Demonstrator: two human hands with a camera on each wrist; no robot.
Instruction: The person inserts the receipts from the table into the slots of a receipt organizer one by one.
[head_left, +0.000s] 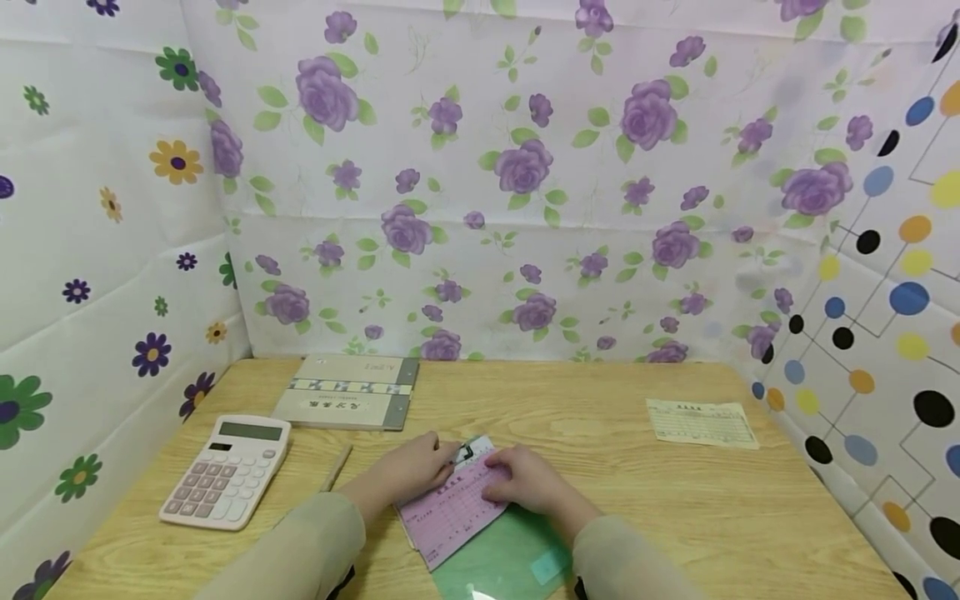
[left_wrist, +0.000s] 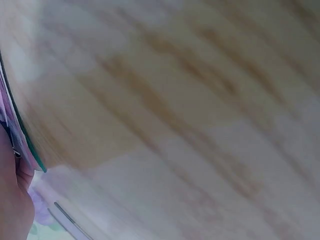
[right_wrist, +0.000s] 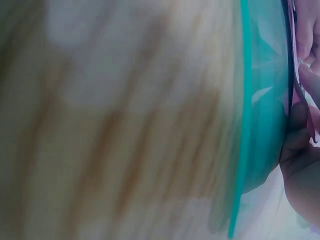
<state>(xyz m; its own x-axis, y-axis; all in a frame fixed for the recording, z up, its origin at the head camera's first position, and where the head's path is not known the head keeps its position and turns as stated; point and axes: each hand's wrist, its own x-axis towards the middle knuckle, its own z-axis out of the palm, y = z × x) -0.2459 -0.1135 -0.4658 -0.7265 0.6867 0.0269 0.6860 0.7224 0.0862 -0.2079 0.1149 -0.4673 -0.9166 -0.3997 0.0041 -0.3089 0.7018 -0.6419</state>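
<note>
A translucent green file folder (head_left: 487, 567) lies at the table's front middle, with a black metal clip (head_left: 466, 454) near its top. Over it lies a pink printed form (head_left: 450, 517), tilted, its upper edge near the clip. My left hand (head_left: 412, 473) grips the folder's upper left edge beside the clip; in the left wrist view only part of that hand (left_wrist: 17, 200) shows. At the form's upper right, my right hand (head_left: 528, 479) pinches the paper between thumb and fingers. The right wrist view shows the folder's green edge (right_wrist: 245, 100) next to this hand (right_wrist: 302, 165).
A calculator (head_left: 225, 473) lies at the left, with a pen-like stick (head_left: 336, 468) beside it. Behind them is a grey-and-white account book (head_left: 348, 393). A pale yellow printed slip (head_left: 702, 423) lies at the back right. Patterned cloth walls (head_left: 480, 208) enclose the table.
</note>
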